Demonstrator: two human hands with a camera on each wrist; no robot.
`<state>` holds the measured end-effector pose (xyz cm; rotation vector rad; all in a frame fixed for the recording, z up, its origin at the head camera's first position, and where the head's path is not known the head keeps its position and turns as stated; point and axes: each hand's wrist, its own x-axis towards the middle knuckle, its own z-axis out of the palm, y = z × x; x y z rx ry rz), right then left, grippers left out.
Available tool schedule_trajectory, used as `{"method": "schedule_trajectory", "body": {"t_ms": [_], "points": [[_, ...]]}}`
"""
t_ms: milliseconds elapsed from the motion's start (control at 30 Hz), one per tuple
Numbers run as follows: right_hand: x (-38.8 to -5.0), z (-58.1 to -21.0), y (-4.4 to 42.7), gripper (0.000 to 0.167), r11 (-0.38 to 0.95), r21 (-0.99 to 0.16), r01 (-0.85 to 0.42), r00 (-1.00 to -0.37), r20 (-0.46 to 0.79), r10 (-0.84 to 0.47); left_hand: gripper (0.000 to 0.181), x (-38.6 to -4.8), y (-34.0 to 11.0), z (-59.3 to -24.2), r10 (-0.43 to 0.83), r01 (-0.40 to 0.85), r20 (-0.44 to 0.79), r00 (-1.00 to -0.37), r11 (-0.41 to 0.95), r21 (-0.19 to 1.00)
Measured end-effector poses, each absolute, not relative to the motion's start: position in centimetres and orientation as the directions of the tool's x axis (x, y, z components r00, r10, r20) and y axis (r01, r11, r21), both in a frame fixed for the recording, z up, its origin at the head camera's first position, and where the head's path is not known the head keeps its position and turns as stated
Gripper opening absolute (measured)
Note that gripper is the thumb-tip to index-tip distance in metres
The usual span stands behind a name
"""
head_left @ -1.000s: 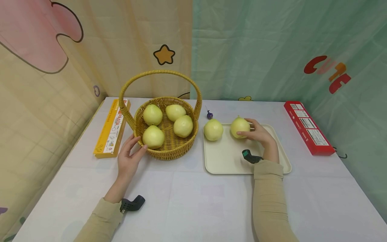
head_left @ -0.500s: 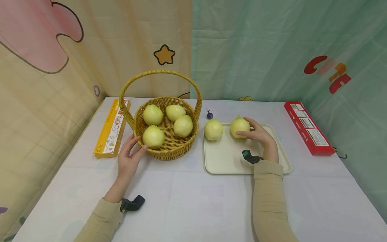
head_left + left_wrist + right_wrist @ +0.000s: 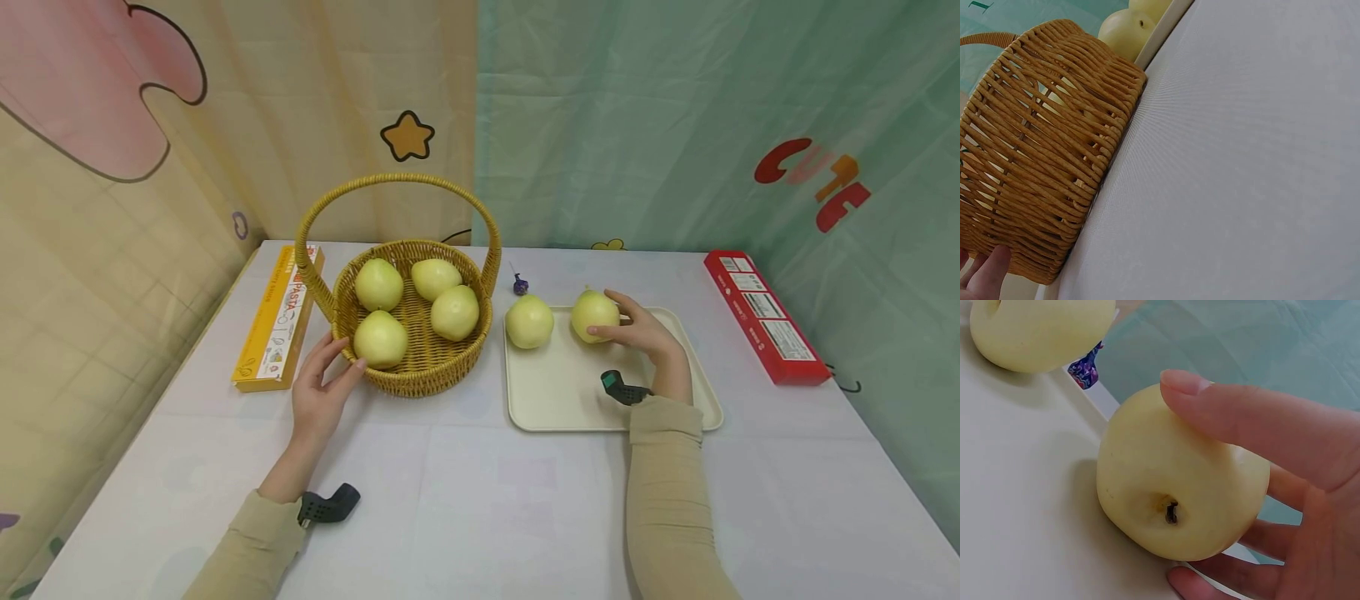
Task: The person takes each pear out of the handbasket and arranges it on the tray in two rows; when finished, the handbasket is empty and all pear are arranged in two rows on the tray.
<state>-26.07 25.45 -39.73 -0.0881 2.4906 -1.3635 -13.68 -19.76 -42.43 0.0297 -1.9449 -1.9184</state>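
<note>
A woven wicker basket (image 3: 420,383) with a tall arched handle stands on the table, with several pale green-yellow pears (image 3: 380,340) inside. My left hand (image 3: 318,396) touches the basket's near left side, thumb and fingers spread against the outer wall. The left wrist view shows the thumb (image 3: 992,272) against the weave. On the cream tray (image 3: 562,400) to the right are two pears. My right hand (image 3: 645,333) holds one pear (image 3: 592,315), thumb on the near side and fingers round the far side. The other pear (image 3: 529,322) sits at the tray's left edge.
A yellow pasta box (image 3: 273,321) lies left of the basket. On the far right is a red box (image 3: 767,318). Behind the tray lies a small purple wrapped item (image 3: 521,286). Curtains hang at the back and sides of the white-covered table (image 3: 465,500).
The pear in my right hand has tipped very slightly to the left, its stem shifting with it. The left hand and the basket have stayed where they were.
</note>
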Motion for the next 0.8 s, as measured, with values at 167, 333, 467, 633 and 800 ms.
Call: {"method": "schedule_trajectory", "body": {"t_ms": [167, 333, 467, 633, 800], "points": [[-26.05, -39.66, 25.33, 0.093, 0.551, -0.83, 0.081, -0.956, -0.221, -0.193, 0.041, -13.65, -19.72, -42.33, -0.296, 0.258, 0.264, -0.918, 0.058, 0.964], [-26.1, -39.69, 25.19, 0.092, 0.552, -0.829, 0.087, -0.96, -0.218, -0.177, 0.041, -13.62, -19.69, -42.25, -0.299, 0.255, 0.26, -0.918, 0.056, 0.965], [-26.18, -39.78, 25.07, 0.092, 0.552, -0.83, 0.082, -0.961, -0.212, -0.176, 0.04, -13.59, -19.69, -42.2, -0.297, 0.25, 0.257, -0.92, 0.06, 0.966], [-26.25, -39.92, 25.05, 0.093, 0.552, -0.829, 0.084, -0.962, -0.212, -0.171, 0.041, -13.59, -19.68, -42.18, -0.297, 0.247, 0.254, -0.92, 0.062, 0.967], [-26.19, -39.82, 24.89, 0.093, 0.544, -0.833, 0.099, -0.964, -0.215, -0.154, 0.04, -13.62, -19.69, -42.23, -0.295, 0.253, 0.259, -0.92, 0.061, 0.966]]}}
